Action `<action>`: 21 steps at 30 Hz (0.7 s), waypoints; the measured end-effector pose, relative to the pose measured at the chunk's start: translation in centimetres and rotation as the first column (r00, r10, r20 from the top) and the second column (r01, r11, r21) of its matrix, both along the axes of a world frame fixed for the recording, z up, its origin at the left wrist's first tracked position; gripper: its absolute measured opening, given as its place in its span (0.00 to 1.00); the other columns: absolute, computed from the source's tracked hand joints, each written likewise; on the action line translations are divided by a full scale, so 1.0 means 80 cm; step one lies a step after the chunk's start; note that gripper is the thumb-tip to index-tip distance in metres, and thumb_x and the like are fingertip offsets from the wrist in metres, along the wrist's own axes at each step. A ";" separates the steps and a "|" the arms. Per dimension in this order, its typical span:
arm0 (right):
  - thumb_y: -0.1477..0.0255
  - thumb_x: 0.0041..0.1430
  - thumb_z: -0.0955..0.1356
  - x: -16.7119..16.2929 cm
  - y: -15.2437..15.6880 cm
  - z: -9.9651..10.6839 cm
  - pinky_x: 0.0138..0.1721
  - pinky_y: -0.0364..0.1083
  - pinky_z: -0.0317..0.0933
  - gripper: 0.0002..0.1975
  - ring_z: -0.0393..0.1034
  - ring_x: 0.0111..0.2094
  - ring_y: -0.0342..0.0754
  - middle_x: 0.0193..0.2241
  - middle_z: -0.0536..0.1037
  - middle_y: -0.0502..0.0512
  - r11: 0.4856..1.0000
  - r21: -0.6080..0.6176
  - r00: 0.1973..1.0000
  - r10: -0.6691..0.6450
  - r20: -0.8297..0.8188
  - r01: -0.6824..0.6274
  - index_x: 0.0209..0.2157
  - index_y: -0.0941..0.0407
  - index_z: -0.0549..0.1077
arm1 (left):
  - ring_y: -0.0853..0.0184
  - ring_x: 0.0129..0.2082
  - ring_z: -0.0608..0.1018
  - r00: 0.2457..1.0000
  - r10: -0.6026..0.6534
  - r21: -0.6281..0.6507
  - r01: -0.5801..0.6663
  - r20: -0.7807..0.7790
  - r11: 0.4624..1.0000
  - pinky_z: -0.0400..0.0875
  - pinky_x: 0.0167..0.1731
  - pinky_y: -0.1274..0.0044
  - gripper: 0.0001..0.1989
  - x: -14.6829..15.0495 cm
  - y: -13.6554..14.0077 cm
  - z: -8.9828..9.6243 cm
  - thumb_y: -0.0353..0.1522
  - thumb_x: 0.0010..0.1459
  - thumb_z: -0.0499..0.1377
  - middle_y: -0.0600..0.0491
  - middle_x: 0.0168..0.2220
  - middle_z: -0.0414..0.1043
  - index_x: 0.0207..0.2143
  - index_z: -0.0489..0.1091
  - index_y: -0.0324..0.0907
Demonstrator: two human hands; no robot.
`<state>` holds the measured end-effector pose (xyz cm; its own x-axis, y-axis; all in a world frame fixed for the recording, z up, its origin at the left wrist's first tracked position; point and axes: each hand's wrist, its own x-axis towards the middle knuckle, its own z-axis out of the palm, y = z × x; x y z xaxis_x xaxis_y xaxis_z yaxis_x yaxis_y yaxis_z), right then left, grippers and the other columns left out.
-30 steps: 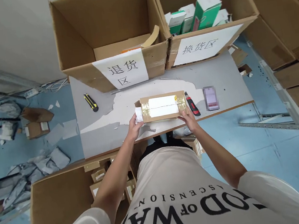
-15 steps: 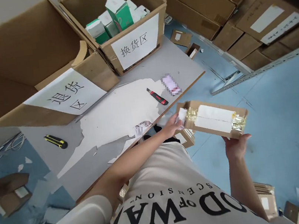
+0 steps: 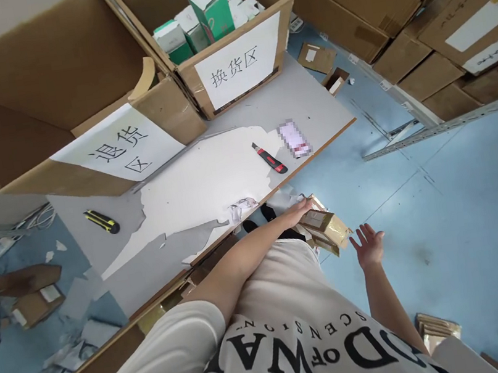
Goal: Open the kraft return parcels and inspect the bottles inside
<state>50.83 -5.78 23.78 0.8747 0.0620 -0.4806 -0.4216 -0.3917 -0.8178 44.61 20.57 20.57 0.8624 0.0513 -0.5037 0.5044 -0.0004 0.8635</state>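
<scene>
My left hand (image 3: 299, 211) is closed on the near end of a small cardboard box (image 3: 327, 224) with shiny tape on it, beside the table's front edge. The box is tilted, with its narrow side towards me. My right hand (image 3: 369, 244) is off the box, palm up and fingers spread, just right of its taped end. On the table (image 3: 324, 97) lie a red and black utility knife (image 3: 270, 158) and a phone with a blurred screen (image 3: 295, 138). A crumpled piece of paper (image 3: 243, 208) rests at the table's front edge.
Two large open cartons stand at the back: a left carton (image 3: 182, 112) and a right carton (image 3: 243, 87) holding several green and white boxes. A yellow and black utility knife (image 3: 101, 221) lies at left. A metal shelf (image 3: 410, 138) with boxes stands at right; scraps litter the floor.
The cardboard box has turned and swung left and down, nearer my body. My right hand has let go of it and opened; my left hand still holds it.
</scene>
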 end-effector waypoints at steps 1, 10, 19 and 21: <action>0.45 0.56 0.57 0.008 0.016 -0.009 0.53 0.59 0.64 0.30 0.58 0.63 0.56 0.64 0.61 0.55 1.000 0.009 1.000 0.016 -0.004 -0.016 0.55 0.42 0.68 | 0.54 0.67 0.57 1.000 0.023 0.021 -0.023 0.013 1.000 0.51 0.64 0.62 0.41 -0.012 0.012 0.002 0.56 0.60 0.43 0.43 0.67 0.53 0.66 0.52 0.40; 0.62 0.46 0.72 -0.035 0.281 -0.085 0.54 0.61 0.63 0.34 0.69 0.52 0.58 0.57 0.69 0.62 0.616 0.085 0.621 0.782 0.049 -0.783 0.56 0.53 0.68 | 0.51 0.70 0.43 0.674 0.716 0.566 -0.667 0.182 0.484 0.41 0.66 0.57 0.40 -0.192 0.121 -0.010 0.38 0.55 0.61 0.37 0.70 0.38 0.66 0.48 0.37; 0.71 0.46 0.66 -0.079 0.350 -0.076 0.50 0.54 0.67 0.33 0.72 0.45 0.51 0.56 0.66 0.63 0.635 0.151 0.642 0.767 -0.003 -0.758 0.57 0.56 0.65 | 0.57 0.57 0.71 0.652 0.758 0.089 -0.755 -0.017 0.650 0.62 0.60 0.60 0.40 -0.153 0.092 -0.037 0.26 0.49 0.59 0.39 0.58 0.66 0.65 0.51 0.36; 0.70 0.46 0.65 -0.059 0.313 -0.061 0.49 0.55 0.67 0.33 0.72 0.43 0.50 0.56 0.65 0.63 0.697 0.108 0.705 0.707 0.060 -0.709 0.57 0.57 0.65 | 0.58 0.56 0.73 0.752 0.659 -0.137 -0.650 0.029 0.747 0.63 0.59 0.60 0.38 -0.129 0.073 -0.029 0.27 0.48 0.59 0.41 0.57 0.68 0.63 0.55 0.38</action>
